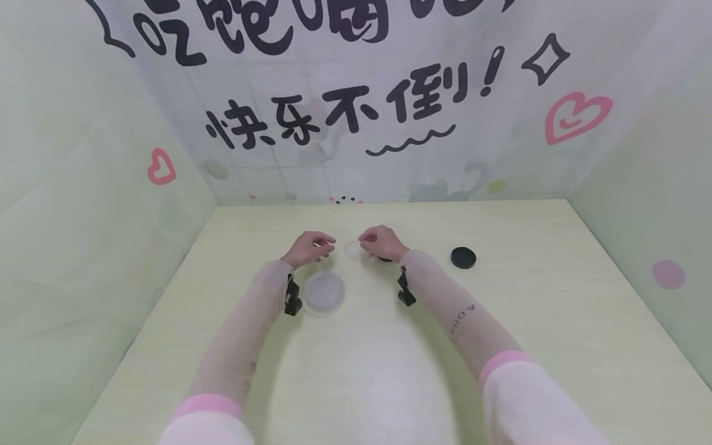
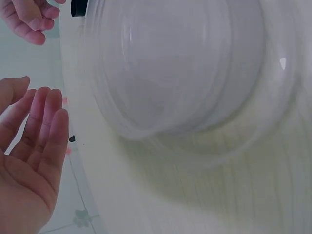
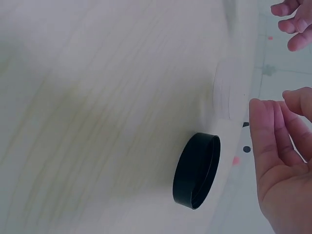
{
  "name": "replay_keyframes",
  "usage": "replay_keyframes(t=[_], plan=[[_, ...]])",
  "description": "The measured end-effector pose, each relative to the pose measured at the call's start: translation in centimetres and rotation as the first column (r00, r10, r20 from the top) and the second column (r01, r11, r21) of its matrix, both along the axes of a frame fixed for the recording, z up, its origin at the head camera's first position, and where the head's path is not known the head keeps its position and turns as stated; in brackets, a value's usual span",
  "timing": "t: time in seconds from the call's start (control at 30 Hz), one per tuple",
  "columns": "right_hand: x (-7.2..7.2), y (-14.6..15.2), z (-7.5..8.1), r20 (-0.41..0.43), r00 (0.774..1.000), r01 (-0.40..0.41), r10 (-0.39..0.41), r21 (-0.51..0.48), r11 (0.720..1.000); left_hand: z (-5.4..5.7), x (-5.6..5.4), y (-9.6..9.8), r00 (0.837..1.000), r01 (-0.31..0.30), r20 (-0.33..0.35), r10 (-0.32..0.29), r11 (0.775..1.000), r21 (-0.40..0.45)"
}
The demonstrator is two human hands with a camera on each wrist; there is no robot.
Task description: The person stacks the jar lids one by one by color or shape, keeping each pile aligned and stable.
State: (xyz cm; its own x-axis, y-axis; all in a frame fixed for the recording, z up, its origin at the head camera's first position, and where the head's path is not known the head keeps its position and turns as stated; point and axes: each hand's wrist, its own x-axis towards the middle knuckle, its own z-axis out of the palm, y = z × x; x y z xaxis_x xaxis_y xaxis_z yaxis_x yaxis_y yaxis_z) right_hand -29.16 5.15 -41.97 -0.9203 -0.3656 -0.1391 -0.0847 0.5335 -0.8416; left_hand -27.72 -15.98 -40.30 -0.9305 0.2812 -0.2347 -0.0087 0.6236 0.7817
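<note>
In the head view my left hand (image 1: pixel 311 248) hovers over the table with fingers loosely bent and nothing in them; the left wrist view shows its bare palm. My right hand (image 1: pixel 385 243) faces it, its thumb near the fingertips, and no object shows between them in the right wrist view. Between the hands lies a small whitish, see-through round lid (image 1: pixel 351 250), which the right fingertips overlap in the head view. Below the right hand sits a shallow black round lid (image 3: pixel 196 170), mostly hidden from the head camera. A translucent round container (image 1: pixel 324 292) is nearest the left wrist.
A second black round lid (image 1: pixel 463 258) lies to the right of the right forearm. Under the translucent container a wider clear rim (image 2: pixel 275 112) shows. A printed fabric wall (image 1: pixel 311 176) stands at the table's back edge, with plain fabric on both sides.
</note>
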Motion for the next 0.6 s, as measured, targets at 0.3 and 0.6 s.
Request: replay_keyframes(t=[0.3,0.6], plan=[[-0.4,0.0,0.0,-0.064,0.996,0.067,-0.062,0.084,0.994,-1.1,-0.9,2.3,0.998,-0.051,0.021,0.051,0.999,0.002],[-7.4,0.1,-9.5,-0.107,0.994,0.028,-0.015,0.120,0.992,-1.9,-1.1,3.5,1.000,-0.008,-0.022,0.006,0.996,-0.094]])
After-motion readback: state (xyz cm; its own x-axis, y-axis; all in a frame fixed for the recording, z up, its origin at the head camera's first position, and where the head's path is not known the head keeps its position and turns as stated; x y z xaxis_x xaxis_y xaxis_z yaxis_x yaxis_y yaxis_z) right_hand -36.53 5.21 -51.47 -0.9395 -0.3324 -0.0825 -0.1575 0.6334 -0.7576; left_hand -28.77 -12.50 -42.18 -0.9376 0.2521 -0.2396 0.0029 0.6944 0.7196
